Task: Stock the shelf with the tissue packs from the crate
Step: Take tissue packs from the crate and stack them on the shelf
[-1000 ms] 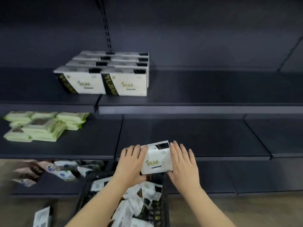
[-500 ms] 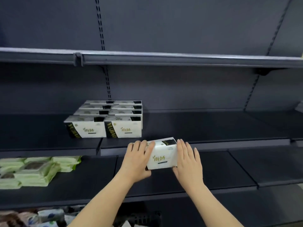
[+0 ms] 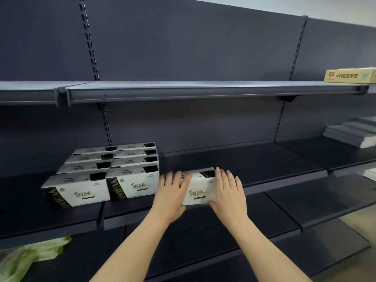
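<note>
The tissue pack, lifted from below, now reaches the shelf, seemingly touching it; left hand and right hand clasp its sides, fingers nearly straight.

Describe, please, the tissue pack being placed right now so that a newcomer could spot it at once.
Find the dark middle shelf, below the shelf carrying a yellow box. Two columns of white tissue packs stand on its left part. The tissue pack sits just right of them at the front edge, the only one held between the left hand and right hand.
</note>
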`<move>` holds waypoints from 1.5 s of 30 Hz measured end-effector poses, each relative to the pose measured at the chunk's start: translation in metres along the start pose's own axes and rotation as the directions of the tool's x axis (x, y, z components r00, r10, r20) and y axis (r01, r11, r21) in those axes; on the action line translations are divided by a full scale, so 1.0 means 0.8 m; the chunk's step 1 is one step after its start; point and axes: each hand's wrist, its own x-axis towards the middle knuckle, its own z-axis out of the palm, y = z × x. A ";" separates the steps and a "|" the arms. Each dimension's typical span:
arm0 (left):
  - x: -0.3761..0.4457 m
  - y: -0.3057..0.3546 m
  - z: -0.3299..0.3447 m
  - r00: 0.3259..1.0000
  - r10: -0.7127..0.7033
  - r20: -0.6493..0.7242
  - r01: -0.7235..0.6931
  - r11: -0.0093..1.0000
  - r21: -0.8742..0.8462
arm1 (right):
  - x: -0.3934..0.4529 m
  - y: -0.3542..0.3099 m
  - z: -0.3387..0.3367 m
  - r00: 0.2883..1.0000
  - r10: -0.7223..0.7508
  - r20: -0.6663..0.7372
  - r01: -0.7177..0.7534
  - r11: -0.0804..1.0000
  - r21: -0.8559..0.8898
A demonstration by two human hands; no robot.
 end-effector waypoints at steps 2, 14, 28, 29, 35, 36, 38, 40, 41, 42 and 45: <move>0.009 -0.002 0.011 1.000 0.026 -0.008 -0.026 1.000 0.011 | 0.009 -0.001 0.008 1.000 -0.031 -0.002 0.031 1.000 -0.003; 0.079 -0.022 0.078 0.997 -0.069 0.045 0.070 0.997 -0.028 | 0.092 0.019 0.102 0.989 -0.148 0.012 0.145 0.981 0.132; 0.152 -0.029 0.118 0.951 -0.300 0.069 0.297 0.954 0.047 | 0.171 0.010 0.167 0.975 -0.205 0.085 0.178 0.951 0.252; 0.156 -0.032 0.121 0.947 -0.313 0.073 0.309 0.949 0.055 | 0.177 0.009 0.171 0.974 -0.208 0.086 0.180 0.949 0.257; 0.177 -0.050 0.143 0.930 -0.353 0.105 0.345 0.935 0.083 | 0.203 0.002 0.191 0.968 -0.223 0.119 0.183 0.943 0.277; 0.181 -0.053 0.144 0.926 -0.361 0.114 0.353 0.932 0.084 | 0.209 0.002 0.194 0.966 -0.229 0.121 0.187 0.940 0.285; 0.187 -0.057 0.146 0.918 -0.371 0.141 0.365 0.928 0.072 | 0.219 0.000 0.200 0.962 -0.241 0.125 0.197 0.937 0.290; 0.194 -0.064 0.151 0.914 -0.373 0.160 0.367 0.928 0.066 | 0.229 -0.002 0.206 0.959 -0.251 0.134 0.205 0.935 0.288; 0.197 -0.067 0.152 0.907 -0.384 0.175 0.378 0.923 0.070 | 0.234 -0.003 0.209 0.957 -0.255 0.138 0.208 0.935 0.287; 0.200 -0.069 0.154 0.901 -0.394 0.181 0.386 0.919 0.078 | 0.239 -0.004 0.213 0.956 -0.258 0.143 0.209 0.935 0.288; 0.210 -0.075 0.157 0.889 -0.415 0.195 0.409 0.910 0.073 | 0.249 -0.009 0.221 0.952 -0.263 0.156 0.210 0.934 0.290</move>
